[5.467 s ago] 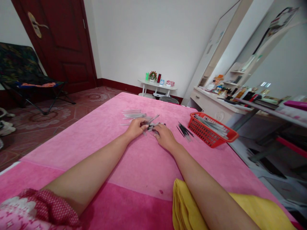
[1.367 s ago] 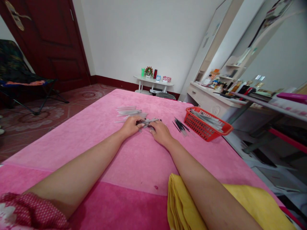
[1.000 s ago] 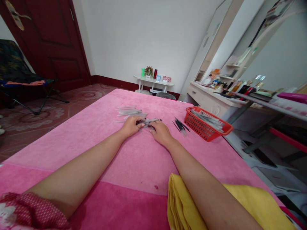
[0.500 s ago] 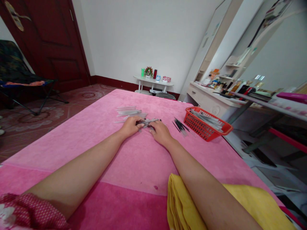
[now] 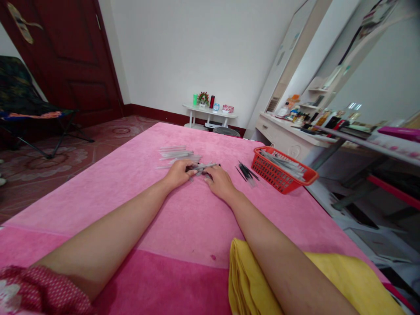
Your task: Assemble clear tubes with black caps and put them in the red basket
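The left hand (image 5: 180, 173) and right hand (image 5: 220, 180) curl at grey sticks (image 5: 206, 166); whether they grip any, I can't tell. A red basket (image 5: 269, 173) stands farther right.

1. Soft, even light; the white wall (image 5: 183, 48) behind the orange plastic basket (image 5: 273, 175) looks kinda flat.
2. Gets murky far left of the basket, folding chair (image 5: 24, 98) is mostly dark.
3. Silvery caps (image 5: 354, 106) right of the basket catch tiny glints.
4. Wide-angle lean on the door (image 5: 62, 65), far left of the basket.
5. Thin grey sticks (image 5: 177, 154) left of it: smeary.
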`<state>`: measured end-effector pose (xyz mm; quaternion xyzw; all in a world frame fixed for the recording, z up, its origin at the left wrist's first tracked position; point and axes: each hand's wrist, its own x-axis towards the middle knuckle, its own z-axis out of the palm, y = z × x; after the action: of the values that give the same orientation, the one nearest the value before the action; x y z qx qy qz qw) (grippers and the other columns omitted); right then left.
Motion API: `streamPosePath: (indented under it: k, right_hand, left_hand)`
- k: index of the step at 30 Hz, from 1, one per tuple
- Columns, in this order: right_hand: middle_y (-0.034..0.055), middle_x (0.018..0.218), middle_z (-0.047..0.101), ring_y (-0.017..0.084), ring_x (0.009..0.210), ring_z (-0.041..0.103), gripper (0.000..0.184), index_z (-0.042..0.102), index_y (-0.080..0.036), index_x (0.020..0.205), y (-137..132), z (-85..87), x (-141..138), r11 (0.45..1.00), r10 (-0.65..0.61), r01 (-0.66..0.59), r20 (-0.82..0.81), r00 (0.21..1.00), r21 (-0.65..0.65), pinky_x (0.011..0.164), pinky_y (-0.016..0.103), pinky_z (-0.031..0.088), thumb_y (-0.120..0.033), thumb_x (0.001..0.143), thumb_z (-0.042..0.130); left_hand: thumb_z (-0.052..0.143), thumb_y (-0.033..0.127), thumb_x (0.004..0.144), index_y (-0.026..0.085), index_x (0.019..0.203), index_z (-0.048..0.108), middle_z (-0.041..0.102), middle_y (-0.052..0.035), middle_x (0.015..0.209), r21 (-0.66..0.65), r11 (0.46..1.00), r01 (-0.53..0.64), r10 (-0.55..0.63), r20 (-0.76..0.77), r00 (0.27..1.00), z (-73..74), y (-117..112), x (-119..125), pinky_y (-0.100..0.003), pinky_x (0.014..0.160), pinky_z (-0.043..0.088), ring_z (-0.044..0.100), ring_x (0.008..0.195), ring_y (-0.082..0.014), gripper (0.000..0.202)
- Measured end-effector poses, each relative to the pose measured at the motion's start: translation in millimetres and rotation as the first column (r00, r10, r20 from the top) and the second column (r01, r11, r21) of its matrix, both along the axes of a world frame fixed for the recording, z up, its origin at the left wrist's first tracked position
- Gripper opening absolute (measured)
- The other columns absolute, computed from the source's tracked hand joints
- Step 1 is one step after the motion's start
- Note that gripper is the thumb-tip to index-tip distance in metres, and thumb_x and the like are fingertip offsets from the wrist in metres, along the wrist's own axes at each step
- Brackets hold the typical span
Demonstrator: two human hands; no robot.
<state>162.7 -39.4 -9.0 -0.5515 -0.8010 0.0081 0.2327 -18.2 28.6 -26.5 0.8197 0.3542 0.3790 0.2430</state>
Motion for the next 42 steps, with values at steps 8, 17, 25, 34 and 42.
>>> streamPosePath:
  k: [8,17,25,34,42]
  right_hand:
    - [0.0065,0.106,0.062,0.018,0.102,0.052,0.022,0.064,-0.019,0.102,-1.3,2.0,-0.3,1.000,0.003,-0.003,0.000,1.000,-0.012,0.088,0.029,0.039,-0.015,0.081,0.061]
    - [0.0069,0.108,0.061,0.018,0.104,0.051,0.023,0.064,-0.019,0.104,-1.6,2.5,-0.9,0.999,-0.002,0.002,0.002,1.000,-0.032,0.089,0.031,0.038,-0.016,0.082,0.061]
    - [0.0073,0.109,0.060,0.019,0.104,0.051,0.023,0.063,-0.019,0.105,-1.6,2.2,-0.4,1.000,0.005,-0.005,0.010,1.000,-0.025,0.089,0.030,0.037,-0.016,0.082,0.061]
    - [0.0064,0.108,0.061,0.018,0.103,0.052,0.023,0.063,-0.019,0.104,-1.8,2.8,-0.2,1.000,0.000,0.000,0.000,1.000,-0.020,0.088,0.030,0.038,-0.016,0.082,0.061]
    - [0.0063,0.107,0.061,0.018,0.102,0.052,0.021,0.064,-0.019,0.103,-1.6,2.3,-0.1,1.000,-0.008,0.008,0.008,1.000,-0.022,0.088,0.030,0.039,-0.016,0.082,0.061]
  left_hand:
    - [0.061,0.018,0.074,0.016,0.092,0.072,0.072,-0.0036,0.089,-0.010,1.000,-0.003,0.003,-0.005,1.000,0.5,-0.6,-0.1,-0.030,0.076,0.048,0.064,0.081,-0.0194,0.021]
    - [0.061,0.017,0.074,0.016,0.091,0.072,0.072,-0.0039,0.088,-0.022,1.000,0.000,0.000,-0.006,1.000,1.5,-0.8,-0.2,-0.030,0.076,0.049,0.064,0.080,-0.0191,0.020]
    - [0.061,0.017,0.074,0.016,0.094,0.072,0.072,-0.0050,0.090,-0.016,1.000,-0.008,0.007,-0.012,1.000,-0.7,0.5,-0.3,-0.031,0.076,0.049,0.064,0.081,-0.0196,0.022]
    - [0.061,0.020,0.075,0.016,0.094,0.072,0.072,-0.0035,0.090,-0.021,1.000,0.013,-0.013,0.005,1.000,-4.9,3.7,-1.0,-0.031,0.077,0.050,0.064,0.081,-0.0191,0.022]
    - [0.061,0.019,0.074,0.016,0.093,0.072,0.072,-0.0039,0.090,-0.024,1.000,0.010,-0.010,0.014,1.000,-5.7,4.4,-0.9,-0.030,0.077,0.050,0.064,0.081,-0.0187,0.022]
